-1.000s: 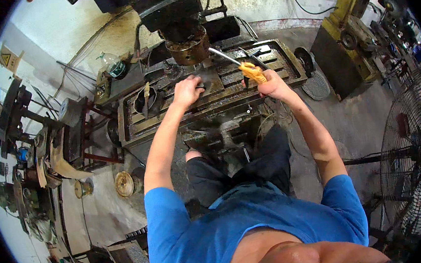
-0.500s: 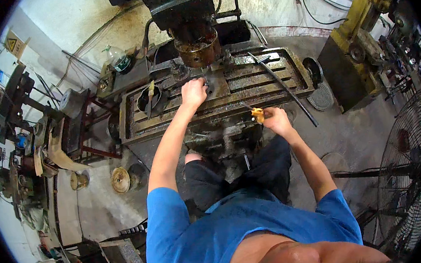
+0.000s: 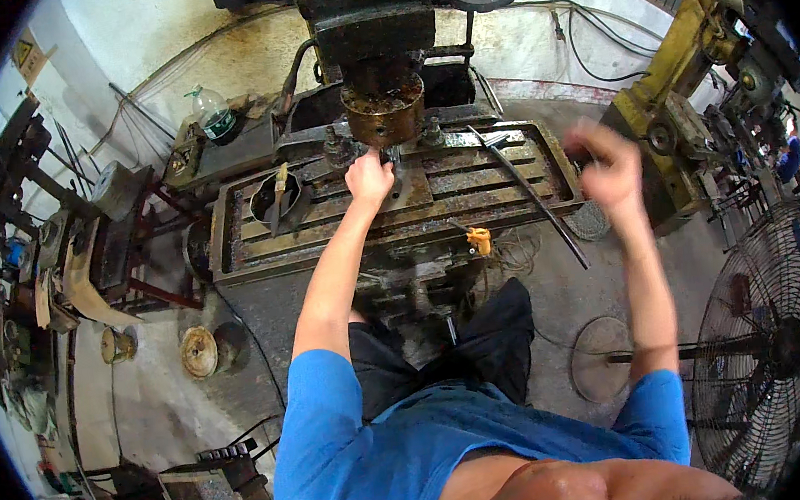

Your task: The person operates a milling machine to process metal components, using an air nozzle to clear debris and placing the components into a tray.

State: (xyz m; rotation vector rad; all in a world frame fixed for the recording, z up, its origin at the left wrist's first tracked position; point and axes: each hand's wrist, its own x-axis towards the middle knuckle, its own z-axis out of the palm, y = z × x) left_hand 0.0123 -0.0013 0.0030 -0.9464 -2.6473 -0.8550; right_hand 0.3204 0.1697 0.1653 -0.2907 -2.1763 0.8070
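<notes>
Under the machine's round spindle head (image 3: pixel 386 119), my left hand (image 3: pixel 370 179) is closed at a small dark metal piece whose shape my fingers mostly hide. My right hand (image 3: pixel 612 172) is up at the right, past the table's right end, and smeared by motion. A yellow air blow gun (image 3: pixel 479 240) with a thin nozzle rests at the front edge of the slotted machine table (image 3: pixel 325 248), apart from both hands. Metal chips lie along the table's slots. Across its right part slants a long T-handled bar (image 3: pixel 537 202), its lower end sticking out past the front edge.
A dark pan (image 3: pixel 276 200) with a brush across it sits on the table's left. Behind it stands a clear plastic bottle (image 3: pixel 213 112). A yellow machine (image 3: pixel 658 126) rises at the right, and a large floor fan (image 3: pixel 755 344) stands at the lower right.
My right hand has let go of the yellow air blow gun and swung up and to the right. My left hand stays under the spindle. The view has shifted slightly.
</notes>
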